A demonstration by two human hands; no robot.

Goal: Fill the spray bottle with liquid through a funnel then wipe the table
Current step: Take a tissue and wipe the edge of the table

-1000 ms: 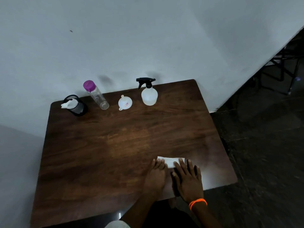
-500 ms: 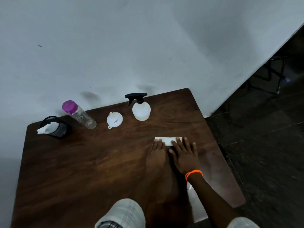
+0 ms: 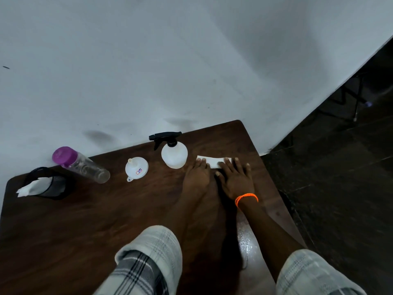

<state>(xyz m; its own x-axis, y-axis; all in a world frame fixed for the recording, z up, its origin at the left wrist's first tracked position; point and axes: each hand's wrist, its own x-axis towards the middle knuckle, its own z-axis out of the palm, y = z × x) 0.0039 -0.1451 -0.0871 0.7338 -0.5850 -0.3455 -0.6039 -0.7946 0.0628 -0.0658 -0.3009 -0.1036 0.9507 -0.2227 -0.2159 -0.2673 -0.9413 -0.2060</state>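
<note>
So, pressed the white wipe flat on the worktop under straight fingers of both the left hand and right hand, probably to spread pressure. Parked the spray bottle just left of the fingers, funnel further left, clear of the wiping.

purple bottle cap, orange wristband, plaid sleeves

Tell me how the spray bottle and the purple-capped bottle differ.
The spray bottle is squat, round and milky white; the purple-capped bottle is tall, slim and clear. The spray bottle carries a black trigger head, the other a purple cap. Both stand capped near the table's far edge.
</note>
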